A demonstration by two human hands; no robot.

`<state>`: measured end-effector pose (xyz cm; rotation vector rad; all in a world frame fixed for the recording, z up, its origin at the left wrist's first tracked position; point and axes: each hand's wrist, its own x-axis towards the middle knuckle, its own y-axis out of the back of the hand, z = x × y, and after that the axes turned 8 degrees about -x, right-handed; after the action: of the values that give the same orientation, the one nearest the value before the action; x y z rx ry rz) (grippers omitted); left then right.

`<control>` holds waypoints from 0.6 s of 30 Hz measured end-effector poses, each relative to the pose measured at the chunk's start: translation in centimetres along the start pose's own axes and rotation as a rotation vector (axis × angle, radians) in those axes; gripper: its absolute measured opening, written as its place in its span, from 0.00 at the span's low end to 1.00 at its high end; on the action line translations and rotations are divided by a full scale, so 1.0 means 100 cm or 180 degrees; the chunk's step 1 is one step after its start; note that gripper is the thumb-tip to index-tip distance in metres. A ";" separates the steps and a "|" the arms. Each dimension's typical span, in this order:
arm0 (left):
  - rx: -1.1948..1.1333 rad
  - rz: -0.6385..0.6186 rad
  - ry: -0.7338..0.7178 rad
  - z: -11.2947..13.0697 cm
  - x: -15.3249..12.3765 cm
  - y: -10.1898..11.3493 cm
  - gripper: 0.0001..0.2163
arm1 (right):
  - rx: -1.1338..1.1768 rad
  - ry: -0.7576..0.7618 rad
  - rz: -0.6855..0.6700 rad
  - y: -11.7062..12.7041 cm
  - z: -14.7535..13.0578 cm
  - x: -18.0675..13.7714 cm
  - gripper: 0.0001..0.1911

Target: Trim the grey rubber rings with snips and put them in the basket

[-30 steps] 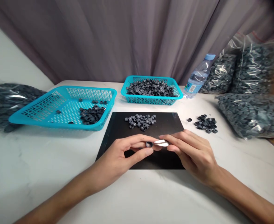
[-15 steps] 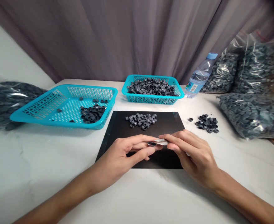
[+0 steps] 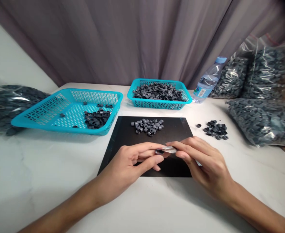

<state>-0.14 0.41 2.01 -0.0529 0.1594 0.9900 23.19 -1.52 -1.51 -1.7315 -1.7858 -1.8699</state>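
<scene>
On the white table (image 3: 60,200), black mat (image 3: 118,140). Left hand (image 3: 129,163) and right hand (image 3: 209,163) over it, near each other. Beyond, grey rings (image 3: 147,126) heaped on mat. Right grips silvery tool (image 3: 169,149); left pinches dark ring (image 3: 159,151) by tool's tip, contact too blurred to tell.

The bare left forearm (image 3: 69,205) slants in from the lower left, the bare right forearm (image 3: 258,205) from the lower right. The left hand (image 3: 123,166) pinches between thumb (image 3: 152,162) and fingers, one fingertip (image 3: 156,168) showing beneath. The right hand (image 3: 209,161) also pinches, knuckles bent, its fingers pointing toward the left hand, the two close together.
</scene>
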 end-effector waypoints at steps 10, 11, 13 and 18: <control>-0.0086 0.0022 -0.0067 -0.002 -0.001 -0.001 0.13 | -0.0029 -0.0011 -0.0058 0.000 0.001 -0.001 0.11; -0.0090 0.0020 -0.0075 -0.002 -0.001 -0.001 0.13 | -0.0032 -0.0015 -0.0055 0.000 0.001 -0.001 0.11; -0.0120 0.0028 -0.0112 -0.003 -0.001 -0.001 0.13 | -0.0026 -0.0023 -0.0046 0.000 0.000 -0.001 0.11; -0.0109 0.0078 -0.0211 -0.006 -0.001 -0.002 0.14 | 0.0000 -0.0038 -0.0066 -0.001 -0.002 0.000 0.10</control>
<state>-0.06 0.17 1.46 -0.0495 0.0826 1.0177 23.04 -1.61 -1.50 -1.7345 -1.8149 -1.8711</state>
